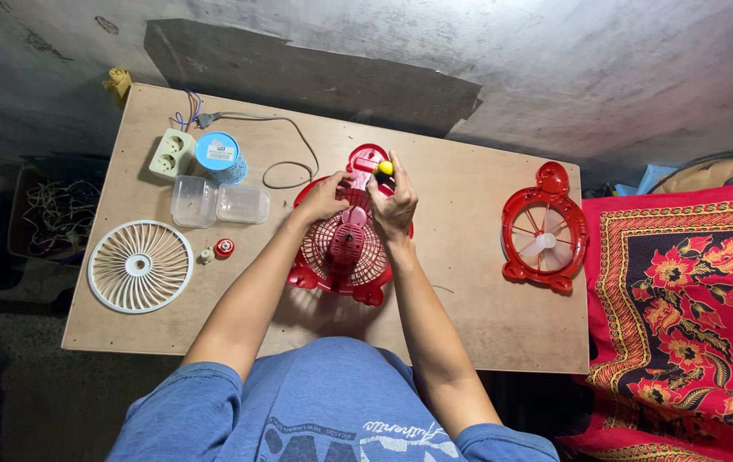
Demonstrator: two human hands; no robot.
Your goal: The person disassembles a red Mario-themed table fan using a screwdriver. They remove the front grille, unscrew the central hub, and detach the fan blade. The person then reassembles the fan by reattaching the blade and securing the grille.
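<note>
Forearms come up from the blue shirt at the near edge and meet over the middle of the wooden worktop (469,325). Left hand (325,198) lies on the upper left rim of the red fan housing (342,252), fingers spread loosely and pressing the plastic, grip apart and closed round nothing. Right hand (395,204) sits just beside it on the upper right of the housing, fingers curled tight, grip clamped on a yellow-handled screwdriver (385,168) whose round yellow end shows above the knuckles; the tip is hidden behind the hand. The housing itself lies flat at the centre of the worktop, its red grille facing up between the two wrists.

Out to the right, well apart, a second red fan frame (544,231) with pale blades lies flat near the worktop's edge, next to a red patterned cloth (683,299). Left side, near edge: a white round fan grille (140,266), with a small red knob (224,248) just beside it. Further back, two clear plastic boxes (217,204), then a blue-topped round tub (218,154) and a pale power strip (171,152), with a grey cable (294,162) looping toward the housing.
</note>
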